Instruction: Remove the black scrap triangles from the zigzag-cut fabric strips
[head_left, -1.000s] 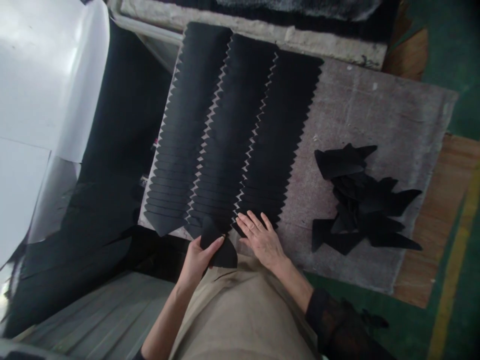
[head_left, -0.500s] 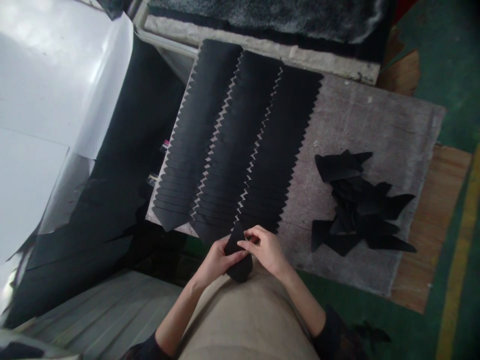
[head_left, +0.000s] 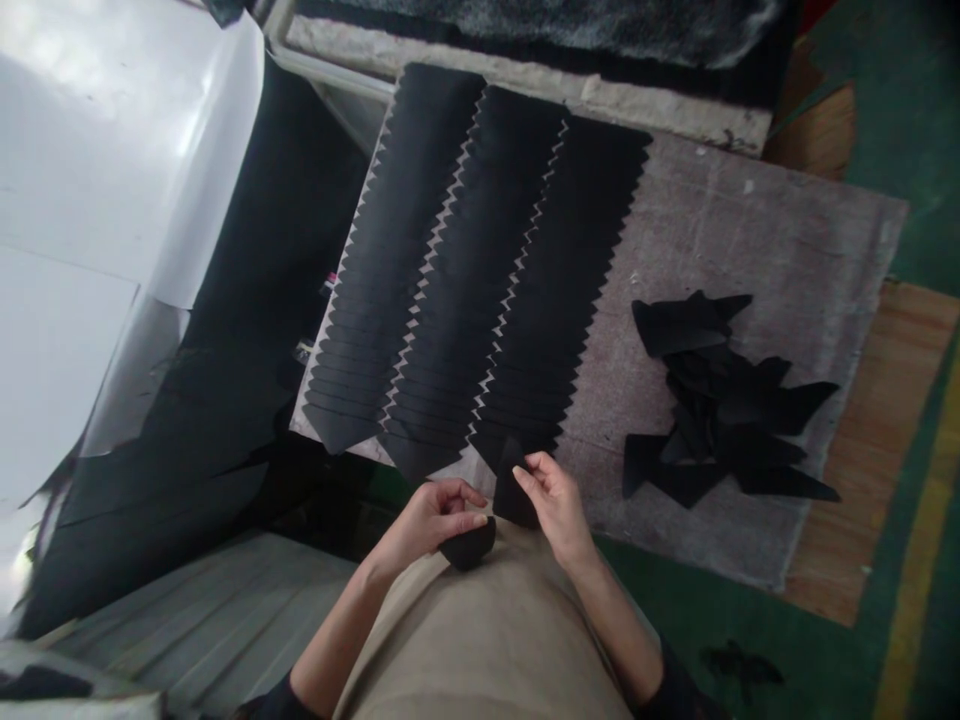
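Observation:
My left hand (head_left: 442,512) pinches a small rounded black piece (head_left: 469,547), sheet material like leather or fabric, close to my body. A separate pointed black piece (head_left: 513,492) is pinched in my right hand (head_left: 551,497), a short gap to the right of the first. Just beyond both hands, three columns of overlapping black pieces (head_left: 442,270) lie on a grey-brown board (head_left: 750,230), their pointed edges making zigzag lines. A loose heap of black pieces (head_left: 720,410) is on the board's right side.
Light wood (head_left: 840,560) sticks out under the board's right edge. White sheets (head_left: 75,170) and dark material (head_left: 225,330) hang at the left. A pale ledge (head_left: 525,75) bearing dark fuzzy material borders the far side. A black scrap (head_left: 742,670) lies on the green floor.
Both hands were together on the black material. Now they are apart, each with a black piece; my right hand has moved right with the pointed one. The view has shifted slightly.

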